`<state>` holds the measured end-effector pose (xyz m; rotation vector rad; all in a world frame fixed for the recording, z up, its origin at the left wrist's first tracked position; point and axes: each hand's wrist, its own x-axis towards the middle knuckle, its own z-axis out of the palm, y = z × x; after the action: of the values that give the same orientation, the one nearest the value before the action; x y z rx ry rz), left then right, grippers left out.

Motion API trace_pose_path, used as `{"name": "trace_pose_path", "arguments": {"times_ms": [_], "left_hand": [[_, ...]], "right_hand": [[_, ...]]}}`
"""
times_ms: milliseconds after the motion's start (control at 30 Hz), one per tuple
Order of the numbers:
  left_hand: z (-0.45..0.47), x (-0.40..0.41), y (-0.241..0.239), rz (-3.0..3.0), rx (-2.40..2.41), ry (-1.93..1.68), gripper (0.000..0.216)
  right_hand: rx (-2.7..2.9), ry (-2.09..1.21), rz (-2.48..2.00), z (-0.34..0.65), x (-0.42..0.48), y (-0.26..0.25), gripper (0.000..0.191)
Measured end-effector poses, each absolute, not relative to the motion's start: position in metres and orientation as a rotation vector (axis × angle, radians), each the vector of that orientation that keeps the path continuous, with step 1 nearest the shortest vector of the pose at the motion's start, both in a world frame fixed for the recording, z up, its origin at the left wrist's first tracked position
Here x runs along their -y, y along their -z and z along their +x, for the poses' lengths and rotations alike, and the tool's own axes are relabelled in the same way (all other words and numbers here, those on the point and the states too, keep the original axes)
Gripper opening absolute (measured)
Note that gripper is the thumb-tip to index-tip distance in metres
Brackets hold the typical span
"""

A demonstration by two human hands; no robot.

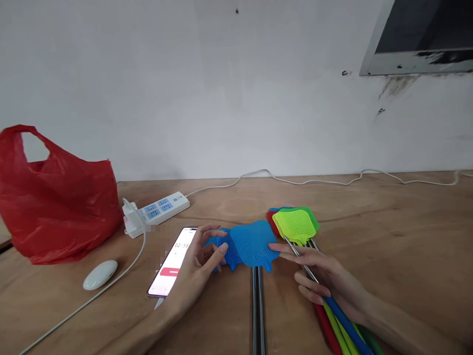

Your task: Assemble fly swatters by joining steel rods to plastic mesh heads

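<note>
Two blue fly swatter heads (248, 244) lie side by side on the wooden table (399, 231), their metal rods (257, 310) running toward me. My left hand (201, 268) rests at the left blue head, fingers curled loosely and touching its edge. My right hand (325, 281) lies open, its forefinger tip touching the right edge of the blue heads. Under and behind that hand sits a stack of swatters with a yellow-green head (294, 225) on top, with red, green and blue handles (342, 323).
A phone (172, 268) showing a timer lies just left of my left hand. A white power strip (157, 211) with a plugged charger, a white oval mouse (99, 274), a white cable and a red plastic bag (55, 202) fill the left side. A white wall stands behind.
</note>
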<state>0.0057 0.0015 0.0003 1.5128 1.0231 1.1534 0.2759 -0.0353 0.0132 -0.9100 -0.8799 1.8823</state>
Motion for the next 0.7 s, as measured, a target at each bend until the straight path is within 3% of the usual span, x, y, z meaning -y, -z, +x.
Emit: {"name": "trace_pose_path", "arguments": {"times_ms": [267, 533, 700], "left_hand": [[0.006, 0.006, -0.004, 1.58, -0.893, -0.761, 0.025], [0.0, -0.009, -0.009, 1.566, -1.094, -1.089, 0.029], [-0.003, -0.016, -0.005, 1.674, -1.178, -1.069, 0.029]], "right_hand": [[0.902, -1.943, -0.854, 0.276, 0.038, -0.012, 0.039], [0.936, -1.909, -0.959, 0.275, 0.036, -0.015, 0.036], [0.97, -1.885, -0.972, 0.276, 0.038, -0.015, 0.035]]}}
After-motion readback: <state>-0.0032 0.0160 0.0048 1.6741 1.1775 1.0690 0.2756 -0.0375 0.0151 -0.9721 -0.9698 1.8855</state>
